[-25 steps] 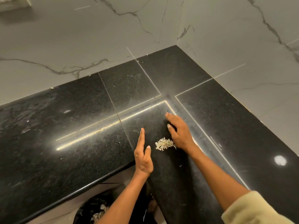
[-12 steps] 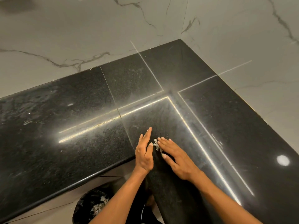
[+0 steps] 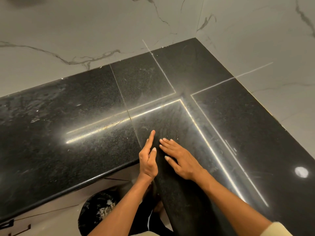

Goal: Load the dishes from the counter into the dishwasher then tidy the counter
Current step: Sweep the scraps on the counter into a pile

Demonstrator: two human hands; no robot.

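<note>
Item: pale food crumbs. None plainly visible in this view; if any remain, they lie hidden between the two hands, near the front edge of the polished black speckled stone surface (image 3: 95, 137).

Left hand (image 3: 148, 160): on edge like a wall, fingers straight, grip wide, holding nothing seen.

Right hand (image 3: 181, 159): flat, palm down, fingers straight, tips toward the left palm, just beside it; grip wide.

Black-lined waste bin (image 3: 95, 213): below the edge, left of the forearms, pale scraps inside. A sweep toward the edge would likely serve.
</note>
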